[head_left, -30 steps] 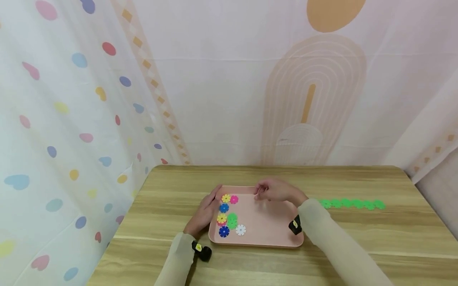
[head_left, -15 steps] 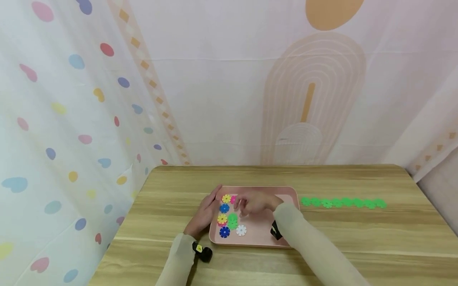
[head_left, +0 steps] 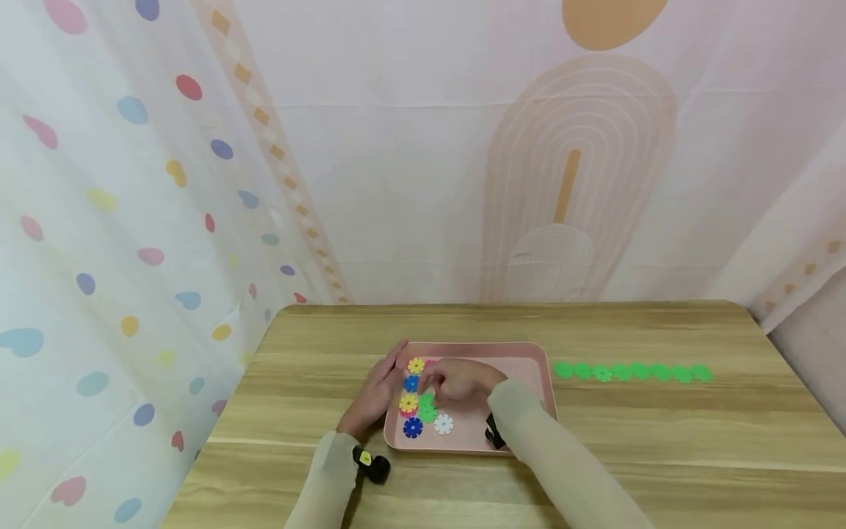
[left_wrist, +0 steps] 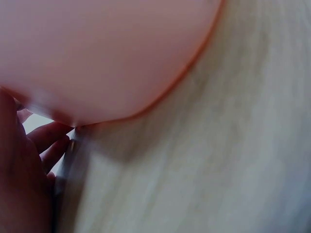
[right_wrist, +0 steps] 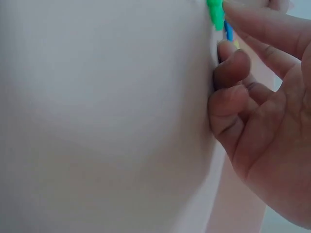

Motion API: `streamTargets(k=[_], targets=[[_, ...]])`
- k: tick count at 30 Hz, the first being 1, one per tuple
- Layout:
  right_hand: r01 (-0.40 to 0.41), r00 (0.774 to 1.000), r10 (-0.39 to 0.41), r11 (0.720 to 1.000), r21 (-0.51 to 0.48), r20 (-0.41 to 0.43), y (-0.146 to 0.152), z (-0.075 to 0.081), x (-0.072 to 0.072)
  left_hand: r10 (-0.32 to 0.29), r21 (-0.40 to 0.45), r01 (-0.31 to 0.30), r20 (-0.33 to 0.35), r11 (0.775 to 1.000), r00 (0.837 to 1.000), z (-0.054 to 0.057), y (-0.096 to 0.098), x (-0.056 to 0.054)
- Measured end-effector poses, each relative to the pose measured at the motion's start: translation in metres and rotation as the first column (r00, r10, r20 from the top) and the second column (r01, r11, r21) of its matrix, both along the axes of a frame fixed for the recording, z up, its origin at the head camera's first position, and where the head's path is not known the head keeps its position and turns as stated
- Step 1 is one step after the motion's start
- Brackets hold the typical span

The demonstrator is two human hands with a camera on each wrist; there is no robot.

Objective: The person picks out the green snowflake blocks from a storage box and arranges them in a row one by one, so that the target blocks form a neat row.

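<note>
A pink tray (head_left: 482,438) lies on the table with colourful toothed plastic discs along its left side. My left hand (head_left: 377,393) holds the tray's left edge, its fingers along the outer wall; part of this hand (left_wrist: 29,160) shows at the rim in the left wrist view. My right hand (head_left: 463,378) is over the tray, thumb and index finger reaching down at the green discs (head_left: 427,411). In the right wrist view, the thumb tip of this hand (right_wrist: 277,121) is at a green disc (right_wrist: 216,12), other fingers bent. No firm pinch shows.
A row of joined green discs (head_left: 631,372) lies right of the tray on the wooden table (head_left: 661,441). Yellow (head_left: 416,365), blue (head_left: 413,427) and white (head_left: 444,424) discs sit in the tray. A patterned curtain (head_left: 410,184) hangs behind.
My right hand has moved left and towards me, from the tray's back middle to the green discs. The row at right is now fully uncovered by the arm. My left hand has stayed.
</note>
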State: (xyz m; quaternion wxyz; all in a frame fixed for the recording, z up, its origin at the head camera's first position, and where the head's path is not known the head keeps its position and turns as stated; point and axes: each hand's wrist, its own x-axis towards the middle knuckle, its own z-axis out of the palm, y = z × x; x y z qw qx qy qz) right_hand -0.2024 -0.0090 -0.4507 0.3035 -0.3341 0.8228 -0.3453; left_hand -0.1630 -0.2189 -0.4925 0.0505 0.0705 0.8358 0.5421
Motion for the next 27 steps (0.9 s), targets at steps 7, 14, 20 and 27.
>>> streamTargets(k=[7,14,20,27], targets=[[-0.012,1.000,0.012,1.000,-0.018,-0.005,-0.0006,-0.0015,0.0007,-0.001,0.035,0.001,0.005,0.999,1.000,-0.0004,-0.0014,-0.0008],[-0.002,0.999,0.003,1.000,-0.030,0.032,0.0019,-0.0037,0.0012,-0.011,0.075,0.009,0.021,0.997,1.000,-0.0002,0.0003,0.0008],[0.020,0.998,-0.016,0.998,-0.053,0.061,0.0019,-0.0040,0.0024,0.013,0.048,-0.014,0.014,0.999,1.000,0.0000,0.0013,0.0022],[0.055,0.996,-0.048,0.994,-0.091,0.077,0.0035,-0.0071,0.0012,0.013,0.040,-0.013,0.007,0.999,1.000,-0.0015,0.0017,0.0011]])
